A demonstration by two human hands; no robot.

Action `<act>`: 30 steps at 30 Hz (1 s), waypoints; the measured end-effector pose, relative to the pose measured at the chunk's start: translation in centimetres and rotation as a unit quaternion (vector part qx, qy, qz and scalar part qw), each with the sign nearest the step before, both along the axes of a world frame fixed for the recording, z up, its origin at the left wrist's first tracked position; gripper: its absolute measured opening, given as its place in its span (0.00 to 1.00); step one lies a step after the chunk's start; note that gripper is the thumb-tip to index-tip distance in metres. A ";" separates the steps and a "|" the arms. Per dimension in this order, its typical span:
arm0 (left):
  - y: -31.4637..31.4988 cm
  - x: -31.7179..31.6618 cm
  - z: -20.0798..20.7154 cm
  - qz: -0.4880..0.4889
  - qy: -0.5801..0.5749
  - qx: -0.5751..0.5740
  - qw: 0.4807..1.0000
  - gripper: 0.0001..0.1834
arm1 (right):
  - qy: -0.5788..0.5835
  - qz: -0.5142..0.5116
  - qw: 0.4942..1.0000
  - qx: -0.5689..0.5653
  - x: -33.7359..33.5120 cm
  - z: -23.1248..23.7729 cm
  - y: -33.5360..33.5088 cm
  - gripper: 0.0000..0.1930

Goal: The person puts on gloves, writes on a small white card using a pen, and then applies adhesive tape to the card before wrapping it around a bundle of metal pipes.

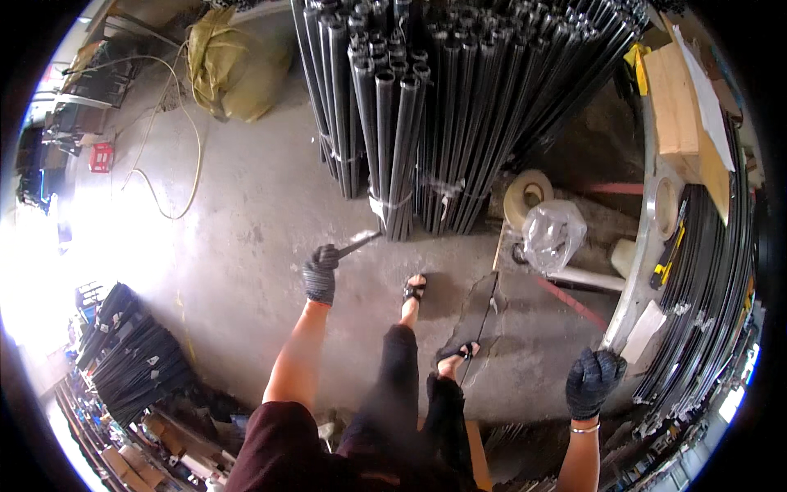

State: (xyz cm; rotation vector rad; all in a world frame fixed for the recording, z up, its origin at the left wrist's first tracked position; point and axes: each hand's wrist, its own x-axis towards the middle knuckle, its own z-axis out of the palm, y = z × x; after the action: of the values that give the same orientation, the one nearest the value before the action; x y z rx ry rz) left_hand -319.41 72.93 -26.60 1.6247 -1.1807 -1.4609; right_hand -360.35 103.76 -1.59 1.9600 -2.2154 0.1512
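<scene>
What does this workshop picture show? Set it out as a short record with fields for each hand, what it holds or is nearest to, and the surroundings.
Left hand: gloved left hand, closed on a thin dark tool pointing at the tube bundle
Tube bundle: dark metal tubes standing upright, tied with white straps
Right hand: gloved right hand, holds nothing, close to a rack of dark curved strips
Floor: concrete floor; tape roll, clear plastic bag

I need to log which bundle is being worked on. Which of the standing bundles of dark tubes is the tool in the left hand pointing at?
The narrow front bundle, bound by a white strap: the tool in the left hand reaches toward its strap; the other bundles stand behind and beside it.
</scene>
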 end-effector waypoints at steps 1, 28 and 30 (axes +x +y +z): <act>-0.9 -0.9 -0.2 0.047 0.053 -0.011 0.997 0.10 | -0.004 0.000 1.000 0.010 -0.2 -0.1 0.2 0.09; -15.0 -8.4 12.5 -0.155 0.152 -0.029 0.976 0.33 | -0.447 -0.029 0.889 0.090 11.1 3.5 -14.4 0.40; -17.1 -8.9 12.0 -0.231 0.078 -0.066 0.968 0.38 | -0.576 0.001 0.817 -0.016 10.7 -3.8 -19.7 0.42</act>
State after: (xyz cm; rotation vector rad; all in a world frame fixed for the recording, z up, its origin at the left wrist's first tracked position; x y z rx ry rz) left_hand -328.30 55.80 -14.56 1.1648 -1.5973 -1.7126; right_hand -349.64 84.04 -5.43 2.0836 -2.7018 1.7747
